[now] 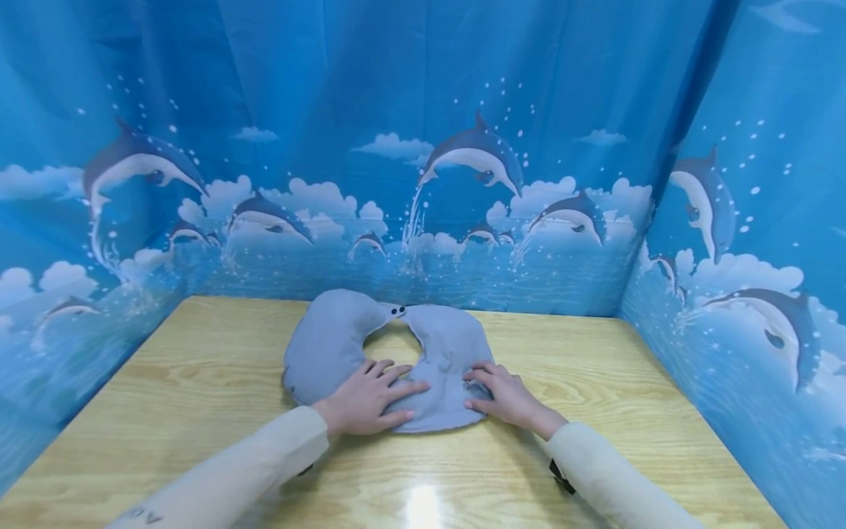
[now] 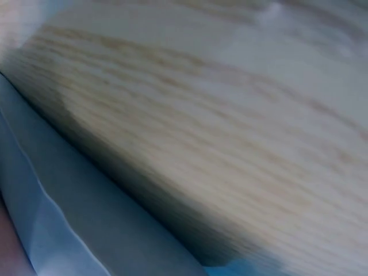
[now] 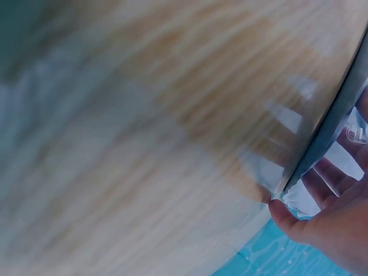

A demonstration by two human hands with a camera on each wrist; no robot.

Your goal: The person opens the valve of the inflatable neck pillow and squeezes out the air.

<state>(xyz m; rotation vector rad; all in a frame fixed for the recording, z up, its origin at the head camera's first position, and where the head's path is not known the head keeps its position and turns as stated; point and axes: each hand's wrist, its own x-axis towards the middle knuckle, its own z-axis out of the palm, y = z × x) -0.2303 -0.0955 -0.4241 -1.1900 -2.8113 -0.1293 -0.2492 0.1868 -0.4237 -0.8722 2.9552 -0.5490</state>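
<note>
A grey U-shaped neck pillow lies on the wooden table, its two ends meeting at the far side by a pair of small dark snaps. The left part looks plump; the right part is flatter and wrinkled. My left hand rests on the pillow's near middle, fingers spread. On the right edge rests my right hand, thumb and fingers apart. In the right wrist view, a clear plastic valve shows on the pillow beside the fingers of that hand. The left wrist view shows mostly table and sleeve, with the left hand's fingers hidden.
The light wooden table reaches back to a blue dolphin-print curtain, which also hangs along the left and right sides. A bright light reflection lies near the table's front. A dark strap shows under the right sleeve.
</note>
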